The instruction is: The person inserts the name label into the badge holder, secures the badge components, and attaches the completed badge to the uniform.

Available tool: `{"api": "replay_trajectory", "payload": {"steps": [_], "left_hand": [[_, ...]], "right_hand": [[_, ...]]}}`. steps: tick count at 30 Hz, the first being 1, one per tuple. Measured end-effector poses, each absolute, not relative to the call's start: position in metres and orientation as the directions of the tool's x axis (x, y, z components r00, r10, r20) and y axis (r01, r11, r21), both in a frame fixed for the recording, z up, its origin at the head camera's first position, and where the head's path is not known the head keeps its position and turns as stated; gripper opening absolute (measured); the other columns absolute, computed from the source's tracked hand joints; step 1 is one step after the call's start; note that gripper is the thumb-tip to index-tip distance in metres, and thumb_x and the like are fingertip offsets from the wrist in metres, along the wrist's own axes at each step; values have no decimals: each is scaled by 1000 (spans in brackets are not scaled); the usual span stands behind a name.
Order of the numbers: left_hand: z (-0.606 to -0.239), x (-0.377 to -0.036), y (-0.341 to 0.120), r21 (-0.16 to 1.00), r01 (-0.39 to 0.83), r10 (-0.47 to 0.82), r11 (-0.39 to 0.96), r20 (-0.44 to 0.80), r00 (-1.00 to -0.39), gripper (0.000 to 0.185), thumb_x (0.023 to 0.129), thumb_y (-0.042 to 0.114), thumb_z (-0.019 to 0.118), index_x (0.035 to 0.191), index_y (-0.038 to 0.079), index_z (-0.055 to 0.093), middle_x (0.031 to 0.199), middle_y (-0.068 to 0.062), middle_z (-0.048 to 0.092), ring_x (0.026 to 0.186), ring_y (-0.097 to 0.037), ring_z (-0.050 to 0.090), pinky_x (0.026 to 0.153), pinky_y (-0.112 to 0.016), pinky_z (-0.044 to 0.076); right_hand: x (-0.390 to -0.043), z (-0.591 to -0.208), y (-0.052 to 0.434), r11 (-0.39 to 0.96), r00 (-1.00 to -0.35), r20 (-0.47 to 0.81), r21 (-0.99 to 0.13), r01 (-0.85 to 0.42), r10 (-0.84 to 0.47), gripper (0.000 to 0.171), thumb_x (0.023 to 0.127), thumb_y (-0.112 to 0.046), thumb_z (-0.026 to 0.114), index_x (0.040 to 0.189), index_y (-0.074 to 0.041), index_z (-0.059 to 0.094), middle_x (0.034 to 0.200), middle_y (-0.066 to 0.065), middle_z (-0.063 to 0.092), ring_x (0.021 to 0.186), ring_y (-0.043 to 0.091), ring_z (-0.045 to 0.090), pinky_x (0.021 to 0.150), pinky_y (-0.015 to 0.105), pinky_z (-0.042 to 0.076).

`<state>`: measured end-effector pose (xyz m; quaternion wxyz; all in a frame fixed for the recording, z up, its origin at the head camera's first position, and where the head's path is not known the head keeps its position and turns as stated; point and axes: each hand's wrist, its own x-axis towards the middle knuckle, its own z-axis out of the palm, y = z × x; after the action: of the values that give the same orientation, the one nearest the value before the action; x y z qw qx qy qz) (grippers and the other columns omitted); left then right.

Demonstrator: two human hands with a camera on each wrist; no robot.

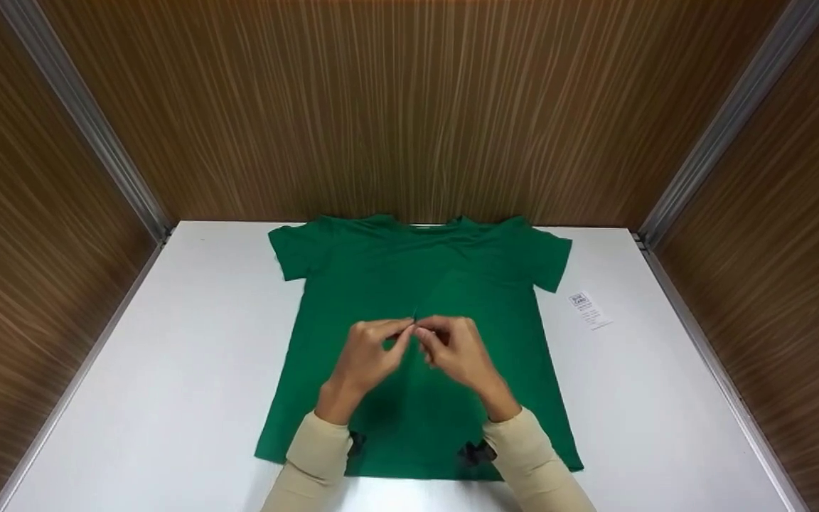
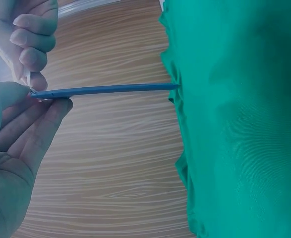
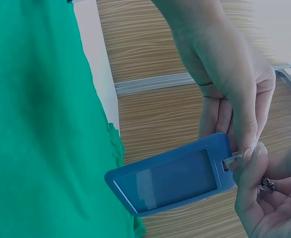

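Observation:
A blue badge holder (image 3: 164,179) with a clear window hangs above the green T-shirt (image 1: 416,270). Edge-on, the holder (image 2: 110,89) shows as a thin strip in the left wrist view. My left hand (image 1: 367,353) pinches it at its slotted end, with fingers behind it. Close against those fingertips, my right hand (image 1: 461,353) pinches the pale strap (image 3: 232,159) that passes through the slot. The strap's metal clip (image 3: 267,185) lies by the right fingers. Overlapping fingertips hide part of the strap.
The T-shirt lies spread on a white table (image 1: 189,341), its collar towards the back wall. To its right is a small white printed card (image 1: 589,311). Wood-grain panels (image 1: 409,107) enclose the back and both sides.

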<state>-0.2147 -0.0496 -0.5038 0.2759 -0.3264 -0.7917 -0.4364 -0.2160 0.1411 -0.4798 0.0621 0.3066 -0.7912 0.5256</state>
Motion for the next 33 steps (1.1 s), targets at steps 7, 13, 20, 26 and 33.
{"api": "replay_trajectory", "payload": {"steps": [7,13,20,26,33], "left_hand": [[-503,-215,-49,511,758,272,406,724,-634,16,98,3,68,109,-3,78,96,-16,79,80,-20,76,71,-33,64],[-504,-216,-48,500,758,276,419,726,-630,17,98,4,68,110,-2,78,96,-15,80,80,-18,76,74,-22,61],[-505,-216,-47,503,760,271,412,728,-629,17,98,4,68,110,-2,78,94,-15,79,78,-18,76,73,-25,62],[-506,-215,-47,487,773,266,407,746,-610,16,96,2,70,109,-2,78,91,-15,79,76,-17,75,73,-22,61],[-505,-214,-48,499,761,262,415,735,-625,16,97,3,69,109,-1,78,91,-14,80,76,-16,75,74,-19,60]], "right_hand": [[-217,-480,143,264,-800,424,-787,-558,-425,22,106,-10,56,113,-1,76,68,13,67,51,7,55,49,22,49],[-218,-480,142,271,-798,441,-777,-569,-411,21,105,-7,57,110,0,76,65,15,65,50,3,50,48,21,44],[-219,-481,143,286,-803,437,-774,-565,-406,22,105,-12,58,110,-3,77,63,11,63,51,2,48,49,21,43],[-218,-482,142,300,-810,435,-772,-561,-393,22,105,-12,58,108,-3,78,66,9,66,52,2,49,51,20,43],[-216,-481,138,314,-833,403,-790,-526,-380,20,103,2,57,108,7,75,69,18,66,54,-1,46,52,18,40]]}}
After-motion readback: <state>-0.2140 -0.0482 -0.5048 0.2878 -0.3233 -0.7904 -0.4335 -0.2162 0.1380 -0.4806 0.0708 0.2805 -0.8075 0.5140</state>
